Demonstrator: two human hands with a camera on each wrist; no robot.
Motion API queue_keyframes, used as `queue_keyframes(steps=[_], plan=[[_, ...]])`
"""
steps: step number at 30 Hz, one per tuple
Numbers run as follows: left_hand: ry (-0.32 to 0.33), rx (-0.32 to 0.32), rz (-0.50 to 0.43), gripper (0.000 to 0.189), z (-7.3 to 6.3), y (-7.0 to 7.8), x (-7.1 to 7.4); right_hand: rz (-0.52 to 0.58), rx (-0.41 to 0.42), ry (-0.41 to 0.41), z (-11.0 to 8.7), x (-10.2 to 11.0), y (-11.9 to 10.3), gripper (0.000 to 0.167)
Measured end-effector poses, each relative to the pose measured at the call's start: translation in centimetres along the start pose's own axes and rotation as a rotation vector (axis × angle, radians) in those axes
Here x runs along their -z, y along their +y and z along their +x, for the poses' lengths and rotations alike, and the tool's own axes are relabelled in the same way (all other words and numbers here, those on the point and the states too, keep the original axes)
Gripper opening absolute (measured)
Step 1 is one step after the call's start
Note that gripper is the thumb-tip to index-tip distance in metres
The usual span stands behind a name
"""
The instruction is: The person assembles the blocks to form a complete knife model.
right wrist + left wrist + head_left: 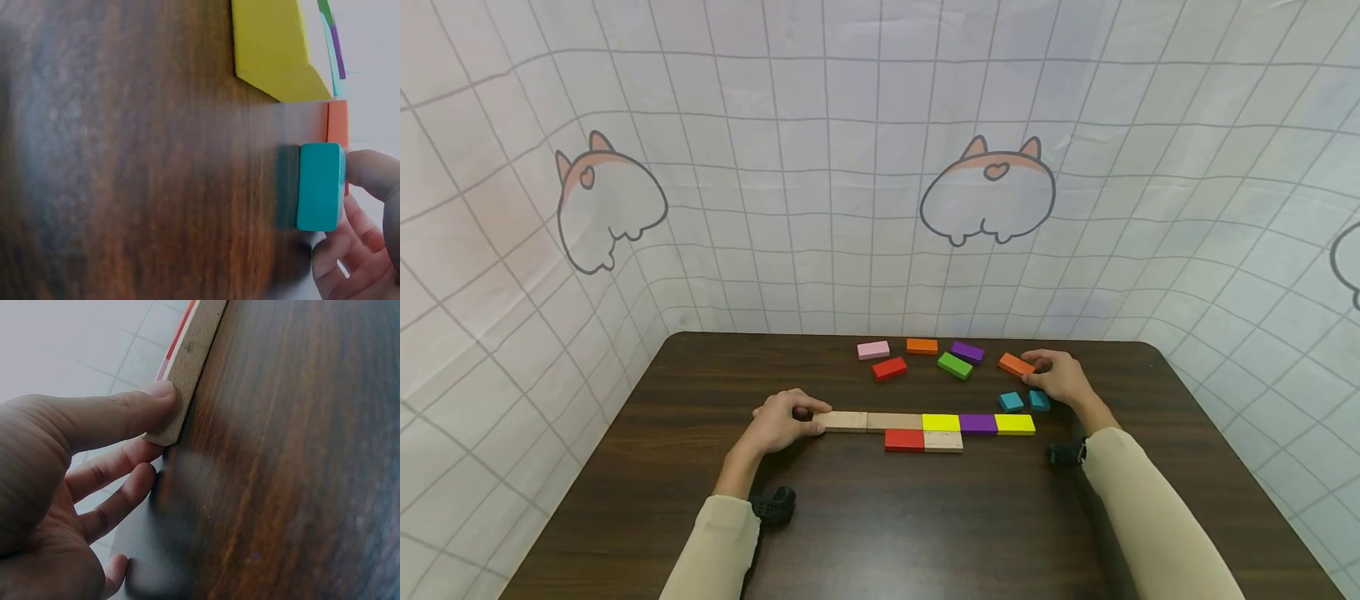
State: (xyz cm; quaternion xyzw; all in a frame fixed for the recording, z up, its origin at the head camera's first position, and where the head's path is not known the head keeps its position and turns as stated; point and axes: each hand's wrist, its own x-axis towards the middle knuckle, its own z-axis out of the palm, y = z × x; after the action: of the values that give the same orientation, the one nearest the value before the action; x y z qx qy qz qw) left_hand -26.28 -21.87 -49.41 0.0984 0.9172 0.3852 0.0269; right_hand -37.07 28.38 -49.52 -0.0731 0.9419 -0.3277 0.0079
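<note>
On the table, a straight row runs from a plain wooden block through a second wooden block, a yellow block and a purple block to another yellow block. Along its front lie a red block and a short wooden block. My left hand pinches the row's left end, thumb on the wooden block's near side. Farther back on the right, my right hand pinches the right end of an orange block. A teal block partly hides that grip in the right wrist view.
Two teal blocks, the left one tilted slightly, lie between the right hand and the row. Toward the back edge are scattered pink, red, orange, purple and green blocks. A gridded cloth hangs behind.
</note>
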Motion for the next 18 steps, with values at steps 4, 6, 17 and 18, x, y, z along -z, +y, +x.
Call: queue_keyframes(steps=[4,6,17,18], plan=[[0.000,-0.002,-0.001,0.026,0.0,0.0,0.0,-0.030,0.022,-0.008,-0.2,0.3,-0.2,0.041],[0.001,-0.004,0.002,0.026,0.0,0.1,0.0,-0.042,0.033,-0.010,-0.4,0.6,-0.3,0.040],[0.012,-0.005,0.015,0.026,0.1,-0.1,-0.1,-0.017,0.116,-0.033,-2.5,2.4,-1.0,0.038],[0.012,-0.005,0.017,0.026,0.1,-0.1,-0.1,-0.015,0.119,-0.038,-2.8,2.6,-1.1,0.038]])
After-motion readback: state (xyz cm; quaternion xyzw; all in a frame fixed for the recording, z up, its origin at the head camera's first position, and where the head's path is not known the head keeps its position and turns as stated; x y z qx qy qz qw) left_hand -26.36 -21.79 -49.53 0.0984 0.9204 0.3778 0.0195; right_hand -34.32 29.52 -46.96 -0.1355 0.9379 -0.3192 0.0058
